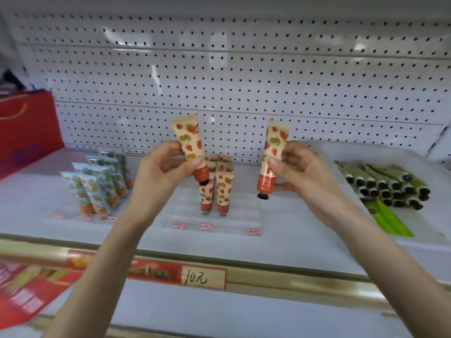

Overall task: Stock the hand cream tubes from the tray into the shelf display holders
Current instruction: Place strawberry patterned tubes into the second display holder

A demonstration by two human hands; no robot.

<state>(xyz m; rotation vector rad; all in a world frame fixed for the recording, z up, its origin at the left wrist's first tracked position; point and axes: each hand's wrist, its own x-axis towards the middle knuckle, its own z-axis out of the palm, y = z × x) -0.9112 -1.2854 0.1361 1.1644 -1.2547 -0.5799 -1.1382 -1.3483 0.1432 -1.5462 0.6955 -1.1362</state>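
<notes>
The left hand (pixel 161 174) holds the first tube (pixel 189 142), strawberry-printed, above the shelf (pixel 292 230); its grip is clamped on the lower part of the tube, thumb on the front and fingers behind; the tube is tilted, with the crimped end up and leaning left and the black cap down.

The right hand (pixel 301 178) holds the second tube (pixel 273 154), of the same print; its grip is clamped on the tube, thumb across the front; this tube is nearly upright, black cap at the bottom.

Both tubes are in the air, apart from each other, above the clear holder (pixel 244 215) on the shelf; the standing tubes (pixel 220 191) of the same print occupy the holder's middle columns, cap end down; the cap of the first tube overlaps them in view.

The white tray (pixel 366 148) rests on the shelf at the right; the green tubes (pixel 390 184) lie stacked in it, caps toward the camera.

A second group, the orange-capped tubes (pixel 97 186), stands at the left; a red bag (pixel 26 132) stands at the far left; a pegboard (pixel 244 69) forms the back wall; a price label (pixel 203 278) is fixed to the front rail of the shelf.
</notes>
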